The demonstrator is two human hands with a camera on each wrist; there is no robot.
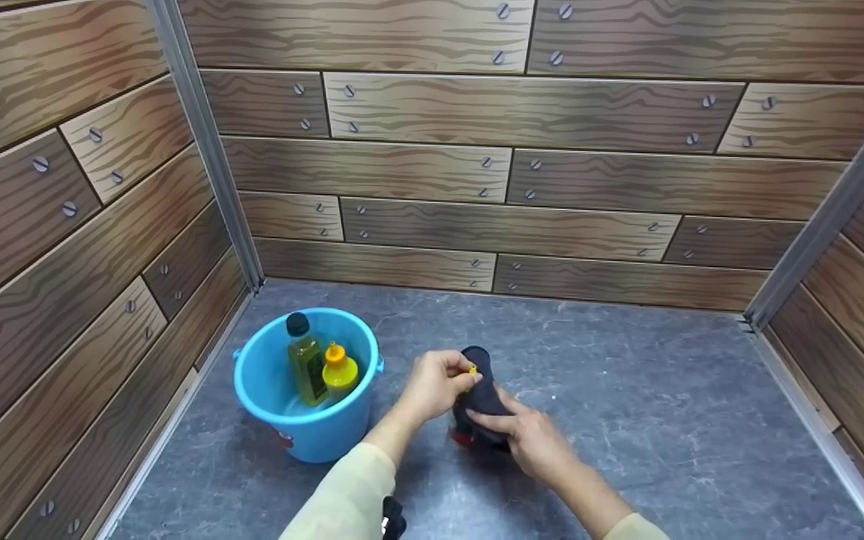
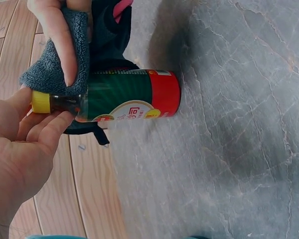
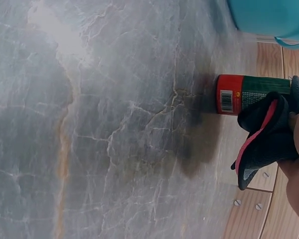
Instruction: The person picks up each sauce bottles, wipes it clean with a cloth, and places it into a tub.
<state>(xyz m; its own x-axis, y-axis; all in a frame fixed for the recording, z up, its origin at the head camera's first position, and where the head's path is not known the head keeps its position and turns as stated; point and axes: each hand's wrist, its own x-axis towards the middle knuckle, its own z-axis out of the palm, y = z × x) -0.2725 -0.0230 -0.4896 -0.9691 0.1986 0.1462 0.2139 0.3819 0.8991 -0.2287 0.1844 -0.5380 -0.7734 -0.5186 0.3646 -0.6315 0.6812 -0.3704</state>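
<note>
My left hand (image 1: 432,384) pinches the yellow cap (image 2: 41,102) of a bottle with a green and red label (image 2: 122,94). The bottle stands upright on the floor, largely covered by cloth in the head view. My right hand (image 1: 541,442) holds a dark grey fluffy cloth (image 1: 486,397) with black and pink parts against the bottle's neck and side. In the right wrist view, folds of the cloth (image 3: 271,134) hang beside the label, and the bottle's red base (image 3: 230,94) shows below.
A light blue bucket (image 1: 256,401) stands to the left, holding a dark-capped oil bottle (image 1: 304,360) and a yellow squeeze bottle (image 1: 340,373). Wood-patterned walls (image 1: 417,172) enclose the grey marbled floor (image 1: 649,420) at the back and both sides.
</note>
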